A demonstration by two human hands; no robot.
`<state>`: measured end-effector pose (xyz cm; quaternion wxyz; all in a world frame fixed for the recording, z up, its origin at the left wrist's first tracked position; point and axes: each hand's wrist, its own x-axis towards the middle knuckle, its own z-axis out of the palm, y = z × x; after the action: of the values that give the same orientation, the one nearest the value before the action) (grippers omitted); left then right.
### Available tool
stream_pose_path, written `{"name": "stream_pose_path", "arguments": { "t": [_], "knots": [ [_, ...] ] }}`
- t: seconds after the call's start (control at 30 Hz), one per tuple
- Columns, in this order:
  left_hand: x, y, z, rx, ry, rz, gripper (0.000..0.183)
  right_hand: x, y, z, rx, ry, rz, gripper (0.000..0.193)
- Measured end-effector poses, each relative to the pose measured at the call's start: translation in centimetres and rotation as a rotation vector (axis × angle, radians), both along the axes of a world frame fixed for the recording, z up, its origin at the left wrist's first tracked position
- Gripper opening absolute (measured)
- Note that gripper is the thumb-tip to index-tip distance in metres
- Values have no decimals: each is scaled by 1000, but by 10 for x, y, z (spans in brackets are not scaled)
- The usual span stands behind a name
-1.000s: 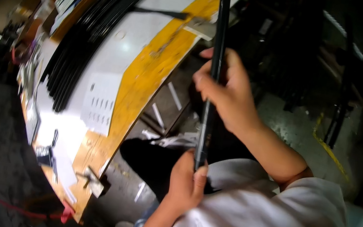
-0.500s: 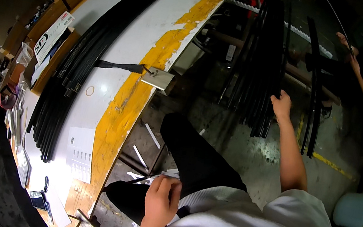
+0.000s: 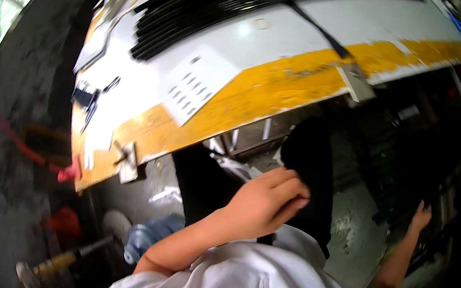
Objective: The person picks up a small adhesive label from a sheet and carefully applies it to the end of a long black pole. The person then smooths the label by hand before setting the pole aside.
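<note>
In front of my body my left hand (image 3: 269, 203) is held with its fingers curled in and the thumb against them; nothing shows in it. It hangs above my dark trousers, apart from the table. My right hand (image 3: 422, 216) reaches out to the right beside dark tubes (image 3: 395, 204) in shadow. Blur and darkness hide whether it touches them or how its fingers lie. On the white table (image 3: 148, 86) lies a bundle of long black tubes (image 3: 204, 13). A dark strap (image 3: 319, 27) runs from the bundle to a metal block (image 3: 355, 84) at the yellow edge.
A printed sheet (image 3: 201, 83) lies near the table's yellow edge (image 3: 276, 93). Another metal block (image 3: 128, 163) sits at the near corner, with a small dark device (image 3: 85, 95) beyond. A blue water bottle (image 3: 150, 234) stands on the floor below. A red hose (image 3: 10, 133) hangs at left.
My view has swung left, so the table now lies across the top. My left hand is raised higher before my body. My right hand has come lower and farther right in view.
</note>
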<state>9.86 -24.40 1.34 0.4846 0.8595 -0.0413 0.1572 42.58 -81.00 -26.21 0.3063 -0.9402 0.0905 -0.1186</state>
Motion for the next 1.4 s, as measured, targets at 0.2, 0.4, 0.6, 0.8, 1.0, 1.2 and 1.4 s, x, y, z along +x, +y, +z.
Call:
{"name": "stream_pose_path", "arguments": {
  "t": [0.2, 0.4, 0.6, 0.8, 1.0, 1.2, 1.4],
  "knots": [
    [-11, 17, 16, -263, -167, -56, 10, 6, 7, 6, -223, 34, -35, 64],
    [-23, 17, 67, -841, -591, -186, 37, -9, 80, 74, -290, -172, -72, 41],
    [-28, 20, 88, -1041, -735, -183, 41, 31, 225, 168, -211, -510, 431, 29],
    [-39, 37, 95, -1080, -755, -124, 45, 4, 472, 256, -195, -560, 998, 20],
    [-66, 76, 88, -835, -487, 176, 50, -9, 658, 267, -438, -781, 1343, 25],
    [-118, 100, 52, -611, -114, 570, 19, -22, 715, 264, -325, -478, 1405, 20],
    [-99, 127, 33, 177, 215, 823, 27, -107, 710, 265, -120, -175, 1650, 20]
  ]
}}
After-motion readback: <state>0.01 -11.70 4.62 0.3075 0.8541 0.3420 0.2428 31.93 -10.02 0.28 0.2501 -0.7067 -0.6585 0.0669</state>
